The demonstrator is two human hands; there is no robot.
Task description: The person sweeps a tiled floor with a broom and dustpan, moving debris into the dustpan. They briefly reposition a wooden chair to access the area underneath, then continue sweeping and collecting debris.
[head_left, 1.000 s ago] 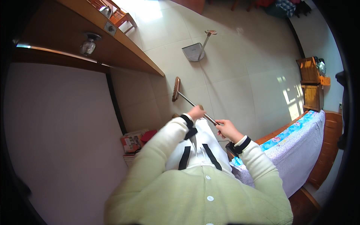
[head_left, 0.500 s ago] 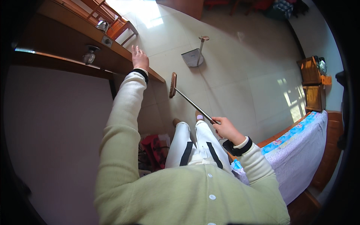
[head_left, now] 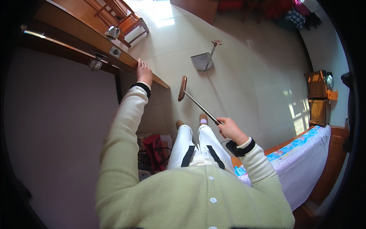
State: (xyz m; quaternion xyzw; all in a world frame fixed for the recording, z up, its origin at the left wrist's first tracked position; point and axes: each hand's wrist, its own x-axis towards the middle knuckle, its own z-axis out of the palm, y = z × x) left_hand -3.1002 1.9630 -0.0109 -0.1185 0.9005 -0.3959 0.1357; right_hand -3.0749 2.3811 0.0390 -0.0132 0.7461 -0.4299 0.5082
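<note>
My right hand point(head_left: 231, 131) is wrapped round the handle of a broom point(head_left: 204, 108) with a brown head, which slants away to the left in front of my feet. At the edge of a brown wooden door point(head_left: 157, 81), my left hand point(head_left: 144, 72) has its fingers stretched out against the wood; how firmly it presses I cannot tell. The door has a round metallic knob point(head_left: 95, 64) and a lock plate point(head_left: 115, 52). Beyond the broom, a grey dustpan point(head_left: 201, 62) with an upright handle stands on the tiled floor.
A wooden chair point(head_left: 131, 24) stands behind the door. At right are a bed with a pale patterned cover point(head_left: 293, 168) and small wooden cabinets point(head_left: 318, 110). A red bag point(head_left: 154, 150) lies left of my legs. Sunlight patches fall on the floor point(head_left: 236, 82).
My left hand has come lower, its fingers now against the door edge. The view has shifted slightly, so dustpan and chair appear further right. The broom stays in my right hand.
</note>
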